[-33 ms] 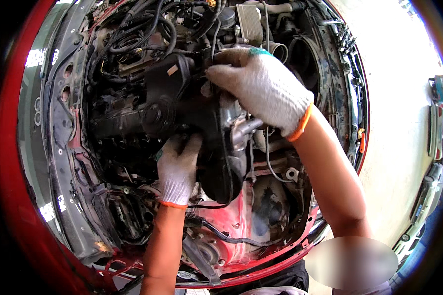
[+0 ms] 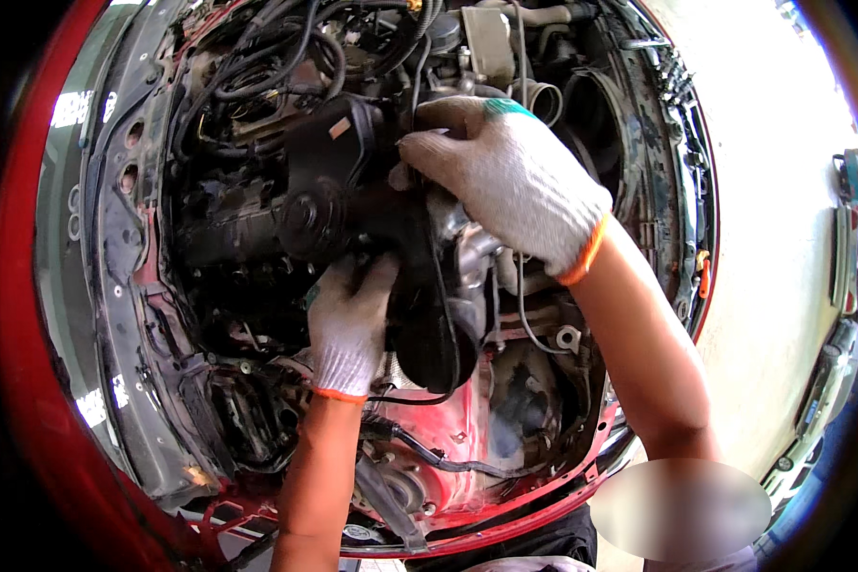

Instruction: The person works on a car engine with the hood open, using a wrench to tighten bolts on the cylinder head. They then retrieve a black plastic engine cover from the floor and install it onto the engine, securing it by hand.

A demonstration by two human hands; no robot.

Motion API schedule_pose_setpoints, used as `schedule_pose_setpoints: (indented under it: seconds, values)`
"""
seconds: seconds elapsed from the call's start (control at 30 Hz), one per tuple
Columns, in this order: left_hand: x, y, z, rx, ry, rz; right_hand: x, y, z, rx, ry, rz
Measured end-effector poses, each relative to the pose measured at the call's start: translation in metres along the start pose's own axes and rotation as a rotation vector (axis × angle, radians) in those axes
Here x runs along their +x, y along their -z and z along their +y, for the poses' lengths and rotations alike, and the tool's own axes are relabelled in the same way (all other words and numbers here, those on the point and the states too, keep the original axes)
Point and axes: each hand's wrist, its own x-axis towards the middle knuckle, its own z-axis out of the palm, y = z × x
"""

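Observation:
Over the engine (image 2: 229,224) is a dark black plastic engine cover (image 2: 324,157), with a rounded lower end and a small pale label near its top. My left hand (image 2: 348,319), in a white knit glove with an orange cuff, reaches to its lower left side, the fingertips lost in shadow. My right hand (image 2: 510,172), in a matching glove with a green patch, closes on its upper right edge, thumb and fingers bent around it. A thin black cable (image 2: 440,305) runs down across the cover. Beside it, under my right wrist, shows a shiny metal pipe (image 2: 477,250).
Black corrugated hoses and wires (image 2: 286,71) crowd the top left. A finned metal block (image 2: 487,43) stands at the top. The red inner body panel (image 2: 439,429) lies nearest me, and a grey cable (image 2: 524,319) loops right of the cover. Parked cars (image 2: 829,362) stand far right.
The black engine cover and both gloved hands have shifted very slightly to the right. My grip looks the same.

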Motion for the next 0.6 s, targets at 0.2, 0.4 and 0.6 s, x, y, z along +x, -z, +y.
schedule_pose_setpoints:
  seconds: [0.2,0.4,0.6]
  values:
    - [0.005,-0.017,-0.006,0.328,-0.053,0.049,-0.011,-0.004,-0.009,0.423,-0.278,0.036]
    - [0.013,-0.018,-0.023,0.436,-0.194,0.037,-0.035,-0.026,-0.01,0.32,-0.362,0.079]
    - [0.02,-0.003,-0.014,0.662,-0.161,0.016,-0.103,-0.049,0.001,0.378,-0.375,0.21]
